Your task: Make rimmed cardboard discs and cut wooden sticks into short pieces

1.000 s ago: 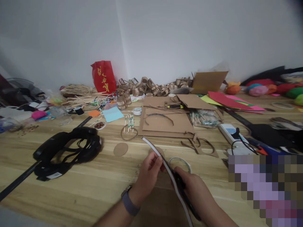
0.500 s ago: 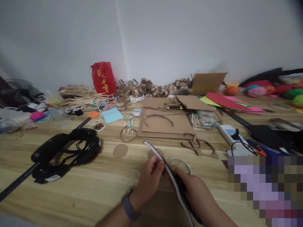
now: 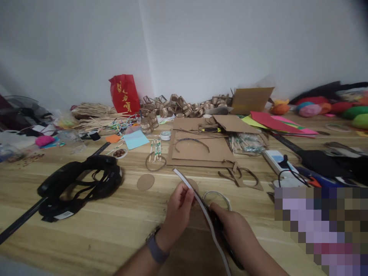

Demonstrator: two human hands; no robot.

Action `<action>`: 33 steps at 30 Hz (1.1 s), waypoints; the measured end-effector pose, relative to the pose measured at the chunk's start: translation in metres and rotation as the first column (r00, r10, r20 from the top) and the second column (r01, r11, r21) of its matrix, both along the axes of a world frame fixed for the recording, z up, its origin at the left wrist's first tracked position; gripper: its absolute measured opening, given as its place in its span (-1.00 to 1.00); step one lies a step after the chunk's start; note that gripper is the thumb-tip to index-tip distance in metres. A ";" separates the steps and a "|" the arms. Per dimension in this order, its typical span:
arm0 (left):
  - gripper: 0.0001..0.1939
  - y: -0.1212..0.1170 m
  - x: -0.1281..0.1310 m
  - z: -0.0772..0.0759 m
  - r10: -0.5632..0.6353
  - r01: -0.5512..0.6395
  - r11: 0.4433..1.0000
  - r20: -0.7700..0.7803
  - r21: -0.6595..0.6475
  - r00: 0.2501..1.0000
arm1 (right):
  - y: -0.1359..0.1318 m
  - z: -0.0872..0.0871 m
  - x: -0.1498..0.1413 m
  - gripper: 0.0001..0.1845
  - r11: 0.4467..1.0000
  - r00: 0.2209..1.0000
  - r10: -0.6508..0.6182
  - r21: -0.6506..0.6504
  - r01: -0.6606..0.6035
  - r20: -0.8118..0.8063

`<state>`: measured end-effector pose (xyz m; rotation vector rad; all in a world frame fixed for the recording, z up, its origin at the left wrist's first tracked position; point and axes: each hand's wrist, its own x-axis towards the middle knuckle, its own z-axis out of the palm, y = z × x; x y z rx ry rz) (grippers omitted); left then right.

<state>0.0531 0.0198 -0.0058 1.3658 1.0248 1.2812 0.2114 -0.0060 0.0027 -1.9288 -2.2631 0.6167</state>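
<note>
Far beyond the left hand point(image 3: 178, 203), to its left, a red bag point(image 3: 125, 95) is showing gold Chinese characters (the lowest seemingly reading 寶). Nearer, a headset's point(image 3: 110, 178) white label point(image 3: 64, 215) is staying too small to read.

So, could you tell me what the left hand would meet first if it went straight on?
Beyond the pale strip it holds, the left hand would probably meet the half-hidden cardboard disc first, though the hand's height is unclear.

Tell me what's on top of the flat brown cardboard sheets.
On the flat brown cardboard sheets lie a curved brown strip, other thin strips and a yellow-black tool. A smaller brown cardboard piece overlaps their far right part; anything beneath it is hidden.
</note>
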 end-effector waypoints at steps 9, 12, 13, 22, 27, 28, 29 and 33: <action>-0.62 0.001 -0.002 -0.006 -0.012 0.012 1.000 -0.059 0.006 0.998 | 0.000 -0.008 -0.001 -0.48 1.000 1.000 0.000 0.015 0.000 0.001; -0.62 0.001 -0.001 -0.008 -0.037 0.036 0.999 -0.050 -0.012 0.998 | -0.001 -0.009 -0.001 -0.64 0.999 0.998 0.000 0.032 0.002 -0.057; -0.62 0.001 0.000 -0.008 -0.045 0.044 0.999 -0.046 -0.019 0.998 | -0.001 -0.009 -0.002 -0.68 0.999 0.997 0.002 0.038 0.001 -0.078; -0.62 -0.001 0.001 -0.013 -0.061 0.060 0.998 -0.047 -0.014 0.997 | -0.003 -0.008 0.000 -0.59 0.998 0.996 0.001 0.064 0.005 -0.085; -0.63 -0.002 0.002 -0.013 -0.072 0.072 0.997 -0.027 -0.011 0.997 | -0.002 -0.013 0.002 -0.50 0.994 0.988 0.005 0.107 0.012 -0.154; -0.63 -0.002 0.002 -0.014 -0.072 0.072 0.997 -0.026 -0.016 0.997 | -0.002 -0.013 0.002 -0.49 0.994 0.987 0.009 0.108 0.009 -0.162; -0.63 -0.002 0.002 -0.014 -0.070 0.069 0.997 -0.026 -0.019 0.997 | -0.002 -0.014 0.002 -0.48 0.994 0.986 0.010 0.106 0.008 -0.165; -0.63 -0.001 0.002 -0.015 -0.065 0.065 0.998 -0.024 -0.009 0.998 | -0.002 -0.014 0.002 -0.49 0.996 0.989 0.011 0.092 0.003 -0.150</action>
